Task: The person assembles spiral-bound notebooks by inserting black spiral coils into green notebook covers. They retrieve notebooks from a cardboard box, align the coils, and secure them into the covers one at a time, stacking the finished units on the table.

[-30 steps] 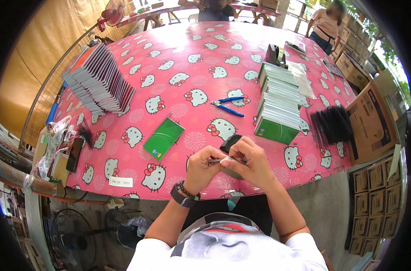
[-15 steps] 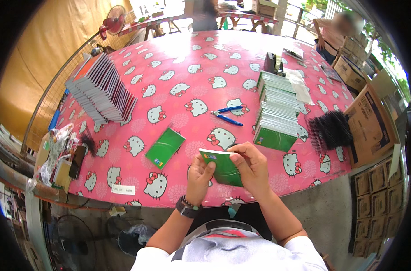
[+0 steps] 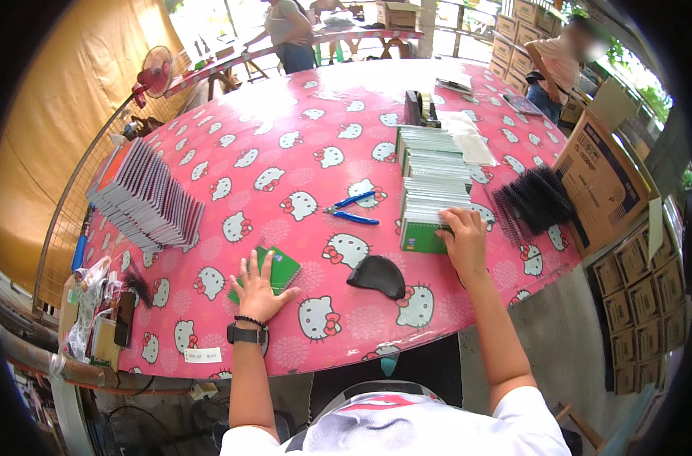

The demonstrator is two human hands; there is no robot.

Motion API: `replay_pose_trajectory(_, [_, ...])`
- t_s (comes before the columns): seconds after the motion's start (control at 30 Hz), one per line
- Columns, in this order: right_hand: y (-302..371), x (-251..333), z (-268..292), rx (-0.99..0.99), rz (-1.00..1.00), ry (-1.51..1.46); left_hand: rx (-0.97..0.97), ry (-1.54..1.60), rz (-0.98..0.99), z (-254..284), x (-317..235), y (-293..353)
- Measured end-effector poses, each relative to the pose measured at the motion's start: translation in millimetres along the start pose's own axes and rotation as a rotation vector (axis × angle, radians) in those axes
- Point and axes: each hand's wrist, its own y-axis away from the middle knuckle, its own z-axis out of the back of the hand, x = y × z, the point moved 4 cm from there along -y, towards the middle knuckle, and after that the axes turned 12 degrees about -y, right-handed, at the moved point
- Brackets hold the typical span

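My left hand (image 3: 258, 289) lies with fingers spread on a small green spiral notebook (image 3: 287, 267) on the table. At the near end of a long row of green notebooks (image 3: 435, 191), my right hand (image 3: 464, 237) pinches the upper right corner of the front notebook (image 3: 422, 238), its green cover facing me. Between my hands rests a black, curved half-moon-shaped item (image 3: 377, 278); its kind I cannot make out. Farther up the table are blue-handled cutting pliers (image 3: 359, 219), their handles apart.
At the left, a tall leaning stack of notebooks (image 3: 146, 199) stands beside a box of odds and ends (image 3: 95, 304). Black spiral coils (image 3: 534, 201) lie before a cardboard carton (image 3: 606, 175) at the right. A tape dispenser (image 3: 420, 109) sits behind the row. Two people stand beyond the table.
The notebook held between both hands has moved right to the row's front, still in my right hand. My left hand has let go of it and spread over the other notebook. The black item is uncovered.
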Motion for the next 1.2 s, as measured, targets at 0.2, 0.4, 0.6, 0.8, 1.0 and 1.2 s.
replay_pose_trajectory(0.2, [-9, -5, 4, -0.071, 0.057, -0.099, -0.137, 0.043, 0.058, -19, 29, -29])
replay_pose_trajectory(0.4, [0, 82, 51, 0.165, 0.059, -0.404, -0.516, 0.802, -0.402, 59, -32, 28])
replay_pose_trajectory(0.6, [45, 115, 15, 0.343, 0.174, -0.489, -0.131, 1.463, -0.389, 8, -120, 77])
replay_pose_trajectory(0.8, [85, 98, -27, 0.084, -0.616, -1.159, -0.164, 1.585, -0.253, -2, -126, 84])
replay_pose_trajectory(1.0, [74, 90, -28, -0.065, -0.415, -1.029, -0.812, 0.595, -0.402, 48, -152, 101])
replay_pose_trajectory(1.2, [-28, -60, 37, -0.413, -0.252, -0.409, -0.764, 0.564, -0.553, 48, -157, 94])
